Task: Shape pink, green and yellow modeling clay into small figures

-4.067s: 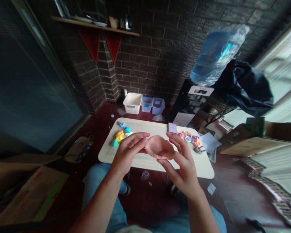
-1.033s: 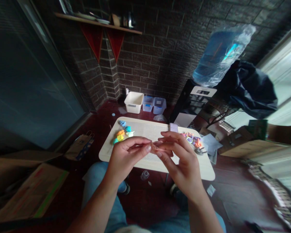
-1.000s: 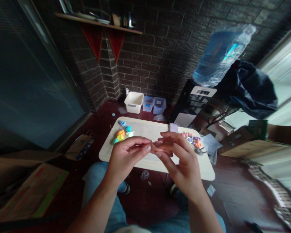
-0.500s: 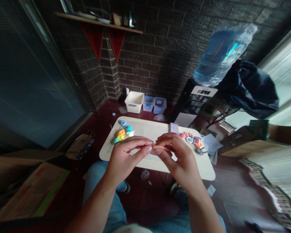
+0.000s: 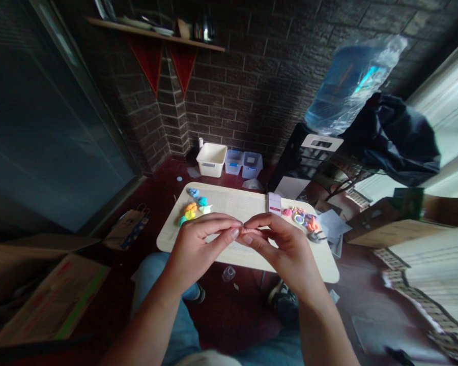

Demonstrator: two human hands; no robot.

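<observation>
Head view: with my left hand and my right hand I pinch the clay between thumbs and fingers, above the table; my fingers hide most of it. On the table, colored lumps lie to the left, and to the right are a phone and small clay pieces. Behind the table, on the floor, stand a white bin and two clear boxes.

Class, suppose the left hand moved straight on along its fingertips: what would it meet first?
The left hand would likely meet the right hand at its fingertips; the pinkish piece is pinched there too, though exact depth is unclear.
</observation>
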